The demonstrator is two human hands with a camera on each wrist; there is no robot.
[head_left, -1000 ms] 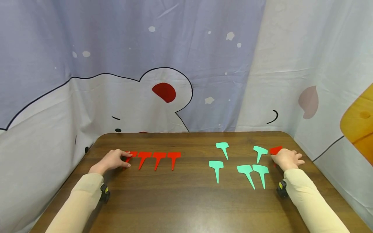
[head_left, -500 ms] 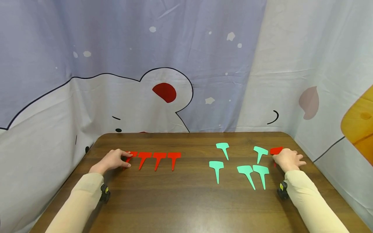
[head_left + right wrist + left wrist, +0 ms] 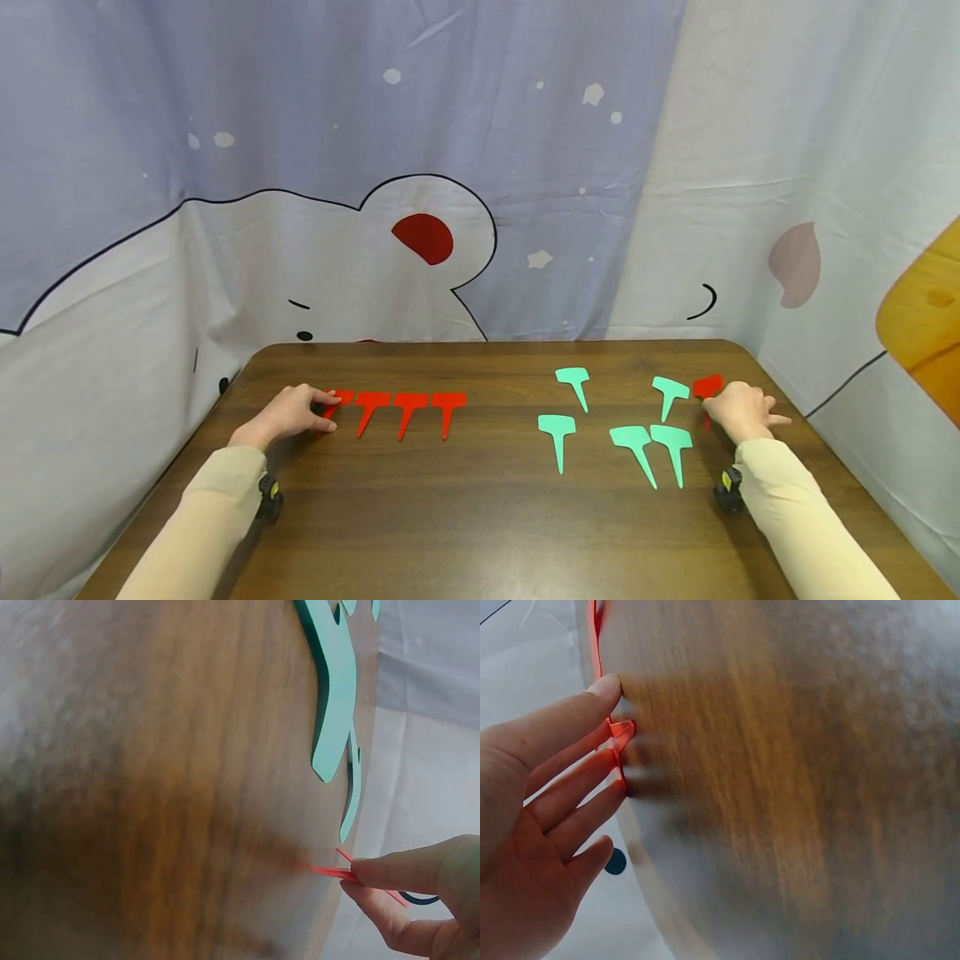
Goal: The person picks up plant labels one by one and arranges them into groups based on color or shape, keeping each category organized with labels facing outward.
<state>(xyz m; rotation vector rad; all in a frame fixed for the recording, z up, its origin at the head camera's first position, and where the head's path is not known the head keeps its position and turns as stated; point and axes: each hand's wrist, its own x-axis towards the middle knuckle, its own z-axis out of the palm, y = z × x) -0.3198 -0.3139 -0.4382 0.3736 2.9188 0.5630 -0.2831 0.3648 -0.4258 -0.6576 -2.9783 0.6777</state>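
Note:
My right hand (image 3: 738,410) pinches a red T-shaped plant label (image 3: 707,386) between thumb and finger near the table's right side. In the right wrist view its thin red stem (image 3: 330,871) sticks out past the fingertips. At the left, my left hand (image 3: 288,412) rests on the table with fairly straight fingers, touching the leftmost red plant label (image 3: 341,397). That label is partly hidden by the fingers in the head view. Beside it, three more red plant labels lie in a row, the middle one (image 3: 410,406) among them, stems toward me.
Several mint-green plant labels lie on the right half of the brown wooden table (image 3: 480,517), one (image 3: 671,393) close to the right hand. Two of them (image 3: 670,437) nearly touch at their heads. A patterned curtain (image 3: 525,208) hangs behind the table.
The red label in the right hand has tilted and shifted slightly left, while that hand's fingers have moved a little. The left hand and the labels on the table stay as they were.

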